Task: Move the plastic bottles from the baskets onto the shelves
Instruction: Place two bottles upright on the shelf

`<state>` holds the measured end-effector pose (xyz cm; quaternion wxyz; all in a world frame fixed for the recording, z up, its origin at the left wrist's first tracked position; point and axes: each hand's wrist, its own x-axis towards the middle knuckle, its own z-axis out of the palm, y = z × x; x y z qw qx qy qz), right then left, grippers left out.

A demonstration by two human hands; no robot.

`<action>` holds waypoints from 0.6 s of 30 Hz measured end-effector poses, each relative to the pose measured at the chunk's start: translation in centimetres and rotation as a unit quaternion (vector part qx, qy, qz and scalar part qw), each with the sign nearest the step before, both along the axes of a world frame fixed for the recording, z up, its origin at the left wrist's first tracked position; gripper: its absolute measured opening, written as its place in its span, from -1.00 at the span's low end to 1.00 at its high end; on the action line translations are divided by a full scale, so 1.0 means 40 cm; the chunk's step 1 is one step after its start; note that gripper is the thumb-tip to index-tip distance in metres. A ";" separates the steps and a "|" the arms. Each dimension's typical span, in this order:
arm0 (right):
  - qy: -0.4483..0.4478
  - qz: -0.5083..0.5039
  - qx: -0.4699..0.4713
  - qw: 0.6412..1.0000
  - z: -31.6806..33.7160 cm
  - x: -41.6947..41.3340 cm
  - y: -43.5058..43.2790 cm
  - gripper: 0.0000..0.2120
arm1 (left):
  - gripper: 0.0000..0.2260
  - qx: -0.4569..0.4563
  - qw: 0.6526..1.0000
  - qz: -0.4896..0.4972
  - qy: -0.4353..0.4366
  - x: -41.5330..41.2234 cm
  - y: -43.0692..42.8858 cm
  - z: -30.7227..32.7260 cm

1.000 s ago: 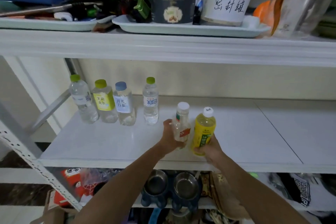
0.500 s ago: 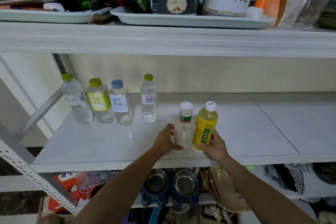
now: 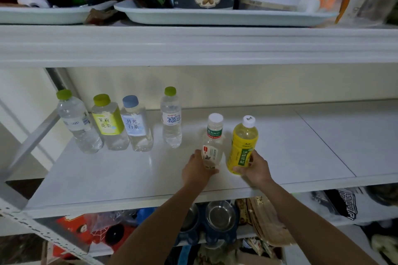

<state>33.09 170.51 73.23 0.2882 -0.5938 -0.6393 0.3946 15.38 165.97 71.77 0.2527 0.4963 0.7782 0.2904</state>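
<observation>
White shelf board [image 3: 103, 176], front edge: a person's left hand [image 3: 196, 171] wraps around a clear, white-capped tea bottle [image 3: 212, 142] while the right hand [image 3: 257, 168] grasps a yellow pear-drink bottle [image 3: 243, 146]. Both stand upright, apparently being set down. Next, both hands would need to let go without tipping them. A row of four bottles [image 3: 133, 125] stands behind, to the left.

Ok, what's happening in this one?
A person is putting two bottles on the middle shelf. The left hand grips a clear bottle with a white cap, and the right hand grips a yellow bottle. Both bottles are upright, side by side near the shelf's front edge, and seem to rest on it. Four other bottles stand in a row further back to the left.
</observation>
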 end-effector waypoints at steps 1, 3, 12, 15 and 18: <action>0.000 -0.002 0.002 1.000 0.000 -0.003 0.006 -0.49 | -0.45 0.002 1.000 0.015 0.004 0.004 0.006 0.001; 0.002 -0.006 0.004 1.000 0.000 -0.009 0.019 -0.50 | -0.48 0.005 0.999 0.040 0.008 0.007 0.018 0.000; 0.016 -0.001 0.008 1.000 0.004 -0.050 0.108 -0.53 | -0.55 -0.002 0.995 0.102 0.018 -0.015 0.104 0.023; 0.020 0.000 0.007 1.000 -0.001 -0.067 0.142 -0.52 | -0.55 -0.014 0.993 0.119 0.018 -0.021 0.133 0.029; 0.026 -0.001 0.004 1.000 -0.015 -0.080 0.173 -0.50 | -0.56 -0.022 0.990 0.135 0.018 -0.022 0.158 0.031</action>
